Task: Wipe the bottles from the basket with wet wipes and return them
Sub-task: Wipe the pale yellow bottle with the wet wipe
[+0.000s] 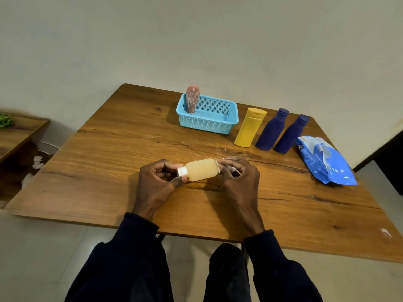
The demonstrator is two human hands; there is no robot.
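Observation:
A small pale-orange bottle [201, 170] with a white cap lies sideways between my hands above the middle of the table. My left hand [157, 182] pinches its capped end. My right hand [237, 177] holds a white wet wipe [231, 169] against the bottle's base, and the fingers hide most of the wipe. A light-blue perforated basket [224, 122] stands at the back of the table with a pink patterned bottle [192, 99] upright in its left corner. To its right stand a yellow bottle [249, 127] and two dark-blue bottles [271, 129] [291, 134].
A blue wet-wipe pack [325, 162] lies near the right edge of the wooden table [109, 153]. A lower wooden shelf [17, 134] stands to the left, with white crumpled bits [37, 162] on the floor below it. My knees are under the table's front edge.

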